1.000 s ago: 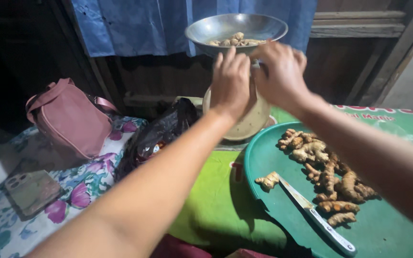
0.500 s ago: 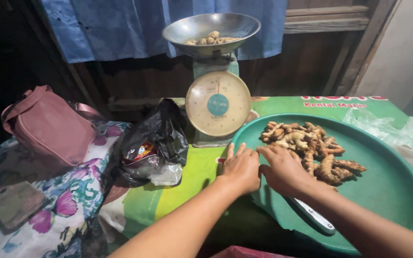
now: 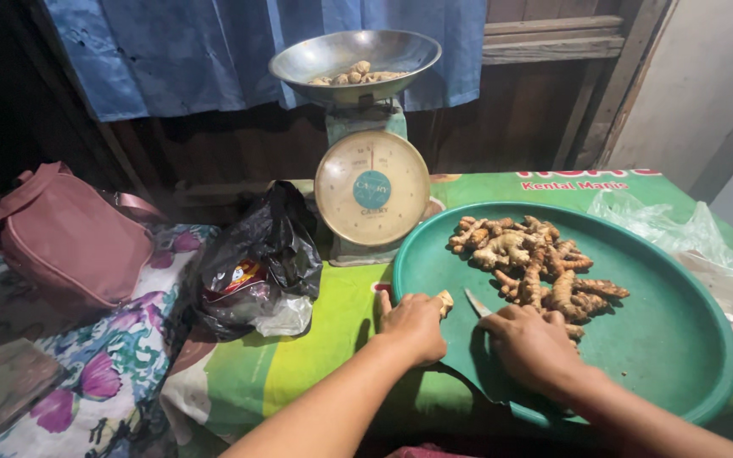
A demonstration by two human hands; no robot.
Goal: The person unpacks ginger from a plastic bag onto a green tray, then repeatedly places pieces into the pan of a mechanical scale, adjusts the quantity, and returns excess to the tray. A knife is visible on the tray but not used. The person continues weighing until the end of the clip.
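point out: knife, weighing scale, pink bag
knife (image 3: 476, 303), head view, on the bare blade tip
weighing scale (image 3: 372, 189), head view, on the round dial face
pink bag (image 3: 65, 237), head view, on its front panel
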